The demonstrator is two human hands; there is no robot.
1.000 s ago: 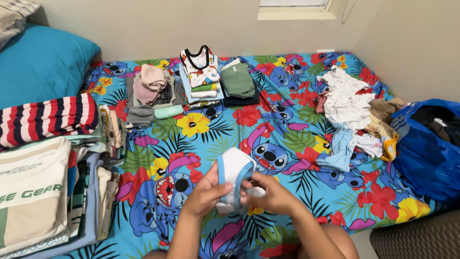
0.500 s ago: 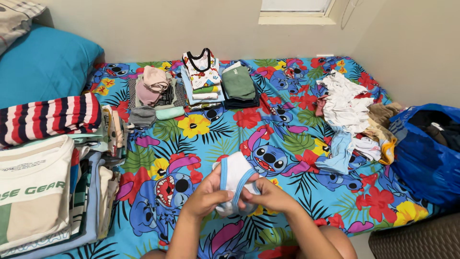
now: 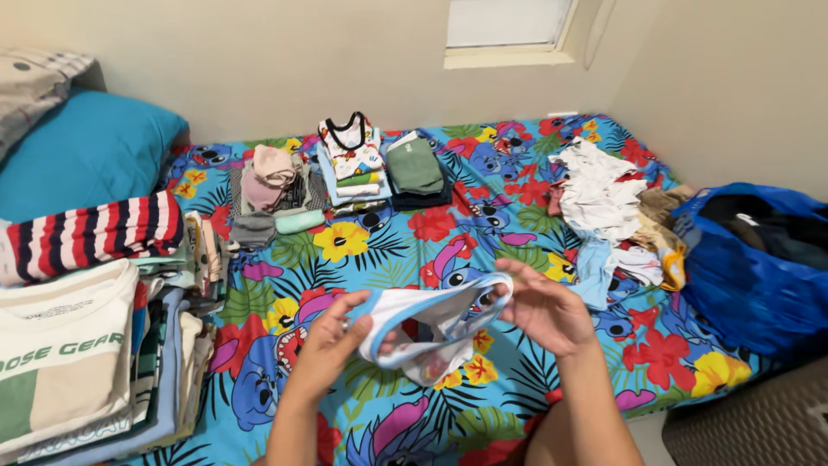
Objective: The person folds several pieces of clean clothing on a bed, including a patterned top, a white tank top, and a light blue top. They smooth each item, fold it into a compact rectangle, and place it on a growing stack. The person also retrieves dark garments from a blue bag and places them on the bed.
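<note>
My left hand (image 3: 329,343) and my right hand (image 3: 545,307) hold a small white garment with a light blue band (image 3: 429,319) stretched between them, above the bright flower-and-cartoon bedsheet (image 3: 388,242). Each hand grips one end of the band, and the white cloth hangs below it. A heap of unfolded clothes (image 3: 608,203), mostly white, lies to the right of my right hand. Small folded stacks (image 3: 354,164) sit further back on the bed.
Tall stacks of folded shirts (image 3: 78,345) stand at the left, one topped by a red, white and navy striped piece (image 3: 95,233). A teal pillow (image 3: 78,151) lies at the back left. A blue bag (image 3: 759,259) sits at the right edge.
My hands have pulled apart, spreading the garment's band out sideways; before, it was held bunched and upright between them.
</note>
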